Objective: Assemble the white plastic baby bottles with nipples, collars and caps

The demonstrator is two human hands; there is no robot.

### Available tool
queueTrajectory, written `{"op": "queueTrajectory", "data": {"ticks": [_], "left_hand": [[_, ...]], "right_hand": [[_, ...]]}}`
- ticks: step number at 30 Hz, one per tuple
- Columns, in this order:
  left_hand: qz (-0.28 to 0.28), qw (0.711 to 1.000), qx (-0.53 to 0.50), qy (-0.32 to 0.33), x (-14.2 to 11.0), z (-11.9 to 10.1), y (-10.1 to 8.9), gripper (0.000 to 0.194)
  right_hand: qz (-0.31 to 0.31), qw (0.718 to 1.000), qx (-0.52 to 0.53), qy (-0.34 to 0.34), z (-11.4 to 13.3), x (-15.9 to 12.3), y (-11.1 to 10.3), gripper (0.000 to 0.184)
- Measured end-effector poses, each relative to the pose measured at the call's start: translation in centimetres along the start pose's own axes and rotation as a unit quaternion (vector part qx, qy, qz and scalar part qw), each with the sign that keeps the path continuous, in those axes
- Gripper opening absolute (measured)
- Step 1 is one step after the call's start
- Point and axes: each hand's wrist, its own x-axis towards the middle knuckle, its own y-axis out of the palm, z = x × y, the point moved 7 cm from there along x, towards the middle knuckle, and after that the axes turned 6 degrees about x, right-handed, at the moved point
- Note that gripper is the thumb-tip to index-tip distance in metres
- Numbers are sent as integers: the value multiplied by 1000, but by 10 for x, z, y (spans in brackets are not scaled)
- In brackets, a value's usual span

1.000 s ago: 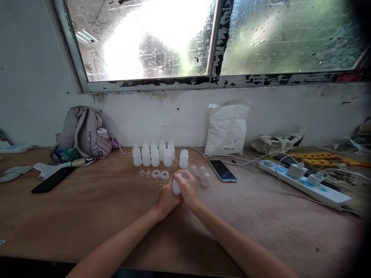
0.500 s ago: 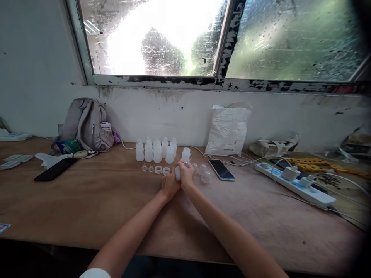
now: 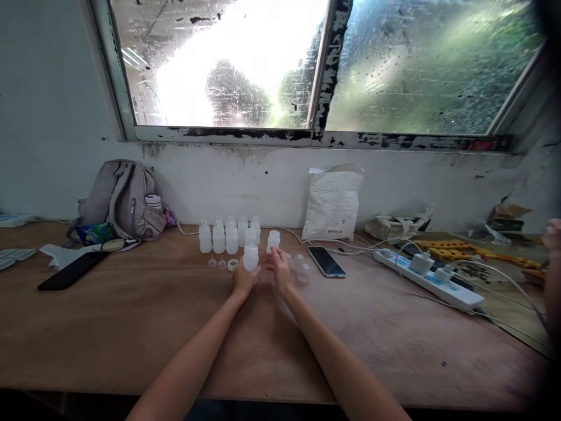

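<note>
My left hand (image 3: 243, 279) grips a small white plastic bottle (image 3: 250, 258) that stands upright on the wooden table (image 3: 131, 327). My right hand (image 3: 279, 268) is just right of it with fingers apart, holding nothing, close to several clear caps (image 3: 300, 269). Behind stands a row of several similar white bottles (image 3: 228, 235). One more bottle (image 3: 273, 240) stands alone to their right. Small clear funnels (image 3: 216, 262) and a white ring (image 3: 233, 264) lie in front of the row.
A grey backpack (image 3: 123, 202) leans on the wall at left, a black phone (image 3: 65, 272) before it. A white bag (image 3: 332, 202), another phone (image 3: 326, 261) and a power strip (image 3: 427, 279) with cables lie right. Another person's hand (image 3: 551, 234) shows at the right edge.
Both hands held the bottle together before. Now the bottle stands upright under my left hand, closer to the row, and my right hand has come off it and opened.
</note>
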Motion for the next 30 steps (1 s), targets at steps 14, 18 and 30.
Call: {"op": "queueTrajectory", "data": {"ticks": [14,18,30], "left_hand": [[24,999,-27,21,0,5,7,40],[30,998,-23,47,0,2,10,37],[72,994,9,87,-11,-15,10,35]], "right_hand": [[-11,873,-488,-1,-8,14,-41,37],[-9,856,-516,-46,-4,15,-38,29],[-116,989,-36,-82,21,12,-37,46]]}}
